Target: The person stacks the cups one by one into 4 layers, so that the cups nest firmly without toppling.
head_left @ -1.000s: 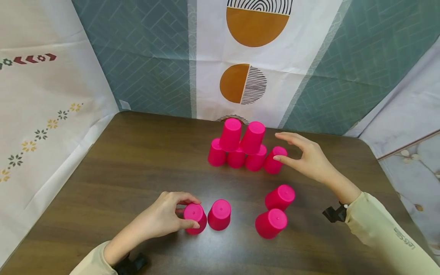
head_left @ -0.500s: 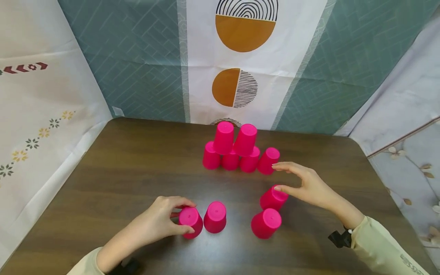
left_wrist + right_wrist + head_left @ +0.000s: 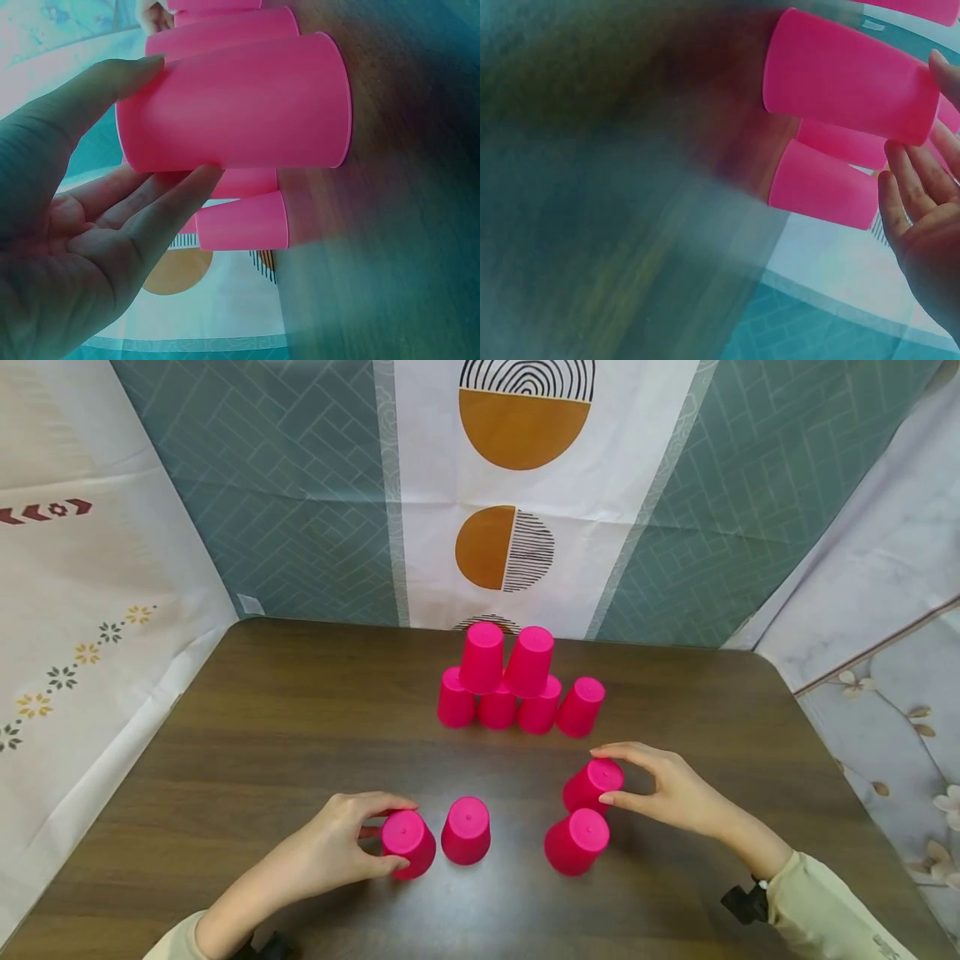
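while the left hand (image 3: pixel 337 843) is pinching an upturned pink cup (image 3: pixel 407 842) at lower left of the surface (image 3: pixel 262 735), the right hand (image 3: pixel 667 793), fingers curled, is closing on another cup (image 3: pixel 592 785) just left of its fingertips.

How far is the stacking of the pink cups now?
Done: four cups in a bottom row and two cups upon them. In hand: the left hand grips one loose cup; the right hand touches another cup. Left: four loose cups in front.
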Demonstrator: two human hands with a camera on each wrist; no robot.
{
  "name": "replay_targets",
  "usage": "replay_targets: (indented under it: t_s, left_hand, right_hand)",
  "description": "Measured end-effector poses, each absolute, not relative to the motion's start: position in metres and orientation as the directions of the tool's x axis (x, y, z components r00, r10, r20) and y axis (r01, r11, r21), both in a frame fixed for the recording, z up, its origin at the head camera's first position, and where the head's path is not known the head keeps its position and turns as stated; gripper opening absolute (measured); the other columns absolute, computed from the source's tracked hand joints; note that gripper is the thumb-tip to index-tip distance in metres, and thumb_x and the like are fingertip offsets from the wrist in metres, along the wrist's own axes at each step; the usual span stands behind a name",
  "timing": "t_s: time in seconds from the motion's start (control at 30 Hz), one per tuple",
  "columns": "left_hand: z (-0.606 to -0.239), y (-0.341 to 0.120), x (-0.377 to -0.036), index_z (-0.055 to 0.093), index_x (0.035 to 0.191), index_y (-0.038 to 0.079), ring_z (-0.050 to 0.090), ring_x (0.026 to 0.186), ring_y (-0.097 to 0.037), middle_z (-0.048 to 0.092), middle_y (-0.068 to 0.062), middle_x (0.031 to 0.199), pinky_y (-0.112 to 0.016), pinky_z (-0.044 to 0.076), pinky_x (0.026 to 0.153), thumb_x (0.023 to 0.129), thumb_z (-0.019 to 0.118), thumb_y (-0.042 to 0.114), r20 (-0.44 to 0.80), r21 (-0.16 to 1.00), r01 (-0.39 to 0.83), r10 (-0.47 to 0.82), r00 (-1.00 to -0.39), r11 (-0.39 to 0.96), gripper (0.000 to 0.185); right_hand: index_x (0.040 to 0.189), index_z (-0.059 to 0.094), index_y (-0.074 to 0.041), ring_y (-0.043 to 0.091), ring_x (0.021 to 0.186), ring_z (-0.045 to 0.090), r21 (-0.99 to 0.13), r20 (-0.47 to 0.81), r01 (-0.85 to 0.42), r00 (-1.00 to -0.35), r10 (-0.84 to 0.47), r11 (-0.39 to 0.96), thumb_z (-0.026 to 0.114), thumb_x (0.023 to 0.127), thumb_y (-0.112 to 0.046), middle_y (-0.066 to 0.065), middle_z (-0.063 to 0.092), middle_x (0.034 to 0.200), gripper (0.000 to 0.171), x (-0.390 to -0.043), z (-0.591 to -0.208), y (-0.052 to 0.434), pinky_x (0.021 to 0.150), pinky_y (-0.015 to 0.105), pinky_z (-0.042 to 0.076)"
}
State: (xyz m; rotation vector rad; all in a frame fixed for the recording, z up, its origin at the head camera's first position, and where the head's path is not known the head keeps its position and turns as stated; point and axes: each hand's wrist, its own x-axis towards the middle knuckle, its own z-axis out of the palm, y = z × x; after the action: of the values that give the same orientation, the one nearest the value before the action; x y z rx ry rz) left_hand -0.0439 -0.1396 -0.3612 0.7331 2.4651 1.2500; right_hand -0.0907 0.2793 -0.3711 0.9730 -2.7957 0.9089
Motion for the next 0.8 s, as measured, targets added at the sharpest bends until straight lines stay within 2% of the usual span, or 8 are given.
replay_targets:
  t_s: [0.1,0.3,0.57,0.7,0.8]
  left_hand:
    - [-0.362,-0.139,-0.044,0.061,0.116,0.006,0.064,0.098,-0.017,0.065,0.004,0.107,-0.025,0.054,0.076,0.073,0.078,0.014,-0.005,0.810,0.324,0.559,-0.829,0.489,0.047]
    - [-0.365,-0.138,-0.045,0.063,0.113,0.009,0.064,0.095,-0.013,0.065,0.008,0.103,-0.025,0.054,0.077,0.073,0.080,0.018,0.016,0.795,0.349,0.558,-0.830,0.496,0.045]
    - [-0.357,-0.139,-0.055,0.063,0.111,0.009,0.064,0.090,-0.011,0.064,0.006,0.103,-0.027,0.054,0.078,0.069,0.081,0.012,0.051,0.776,0.365,0.525,-0.850,0.514,0.045]
    - [-0.349,-0.139,-0.060,0.062,0.113,0.010,0.064,0.091,-0.012,0.064,0.006,0.104,-0.029,0.054,0.078,0.070,0.081,0.015,0.044,0.760,0.365,0.518,-0.854,0.538,0.047]
    - [-0.342,-0.137,-0.066,0.063,0.113,0.009,0.065,0.090,-0.012,0.066,0.004,0.104,-0.031,0.055,0.077,0.070,0.082,0.018,0.096,0.742,0.410,0.521,-0.848,0.531,0.048]
  right_hand:
    - [0.125,0.058,-0.018,0.012,0.107,0.059,-0.520,0.229,-0.572,-0.809,-0.542,0.634,0.083,0.069,-0.020,-0.004,0.062,0.118,0.061,-0.090,-0.375,0.279,0.088,0.026,0.049]
    - [0.124,0.058,-0.013,0.010,0.103,0.060,-0.526,0.242,-0.561,-0.819,-0.520,0.639,0.084,0.068,-0.020,-0.006,0.062,0.116,0.063,-0.089,-0.381,0.279,0.083,0.034,0.051]
    - [0.123,0.059,-0.012,0.009,0.098,0.061,-0.549,0.238,-0.534,-0.837,-0.493,0.643,0.083,0.068,-0.022,-0.005,0.064,0.114,0.060,-0.086,-0.384,0.280,0.079,0.033,0.053]
    - [0.122,0.060,-0.012,0.009,0.093,0.061,-0.552,0.237,-0.531,-0.839,-0.490,0.642,0.083,0.069,-0.024,-0.003,0.065,0.111,0.059,-0.087,-0.385,0.281,0.076,0.036,0.054]
    - [0.122,0.060,-0.013,0.008,0.092,0.061,-0.552,0.242,-0.534,-0.838,-0.490,0.641,0.083,0.070,-0.025,-0.003,0.065,0.111,0.058,-0.087,-0.386,0.281,0.076,0.036,0.054]
